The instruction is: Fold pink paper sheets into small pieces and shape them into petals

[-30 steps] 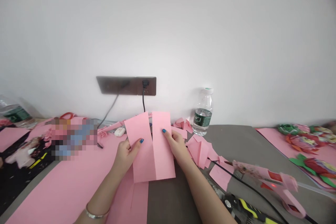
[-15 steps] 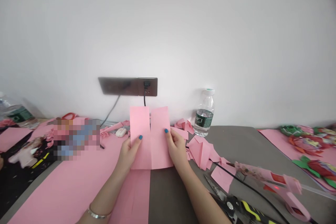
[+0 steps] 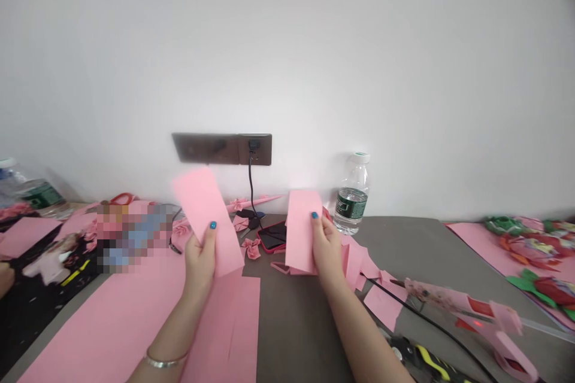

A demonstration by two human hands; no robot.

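My left hand [image 3: 200, 254] grips a strip of pink paper [image 3: 204, 206] by its right edge, thumb on top; the strip leans to the left. A second pink paper strip [image 3: 300, 230], nearly upright, is pinched in my right hand [image 3: 326, 245]. The two strips are apart, with a gap between them. Below my left arm lie large pink paper sheets [image 3: 135, 323]. In the gap, a phone with a red edge [image 3: 272, 236] and a small folded pink paper flower [image 3: 251, 248] rest on the grey table [image 3: 291, 323].
A water bottle [image 3: 351, 200] stands by the wall, pink paper scraps [image 3: 384, 305] beside my right hand. At right lie a pink glue gun [image 3: 487, 323] with its cord and yellow-black scissors [image 3: 431, 362]. Coloured paper flowers [image 3: 534, 245] sit far right. A black cable [image 3: 250, 185] hangs from the socket.
The pink paper, earlier one piece split partway down the middle, is now two separate strips. My left hand has moved left, my right hand slightly right, uncovering the phone and flower.
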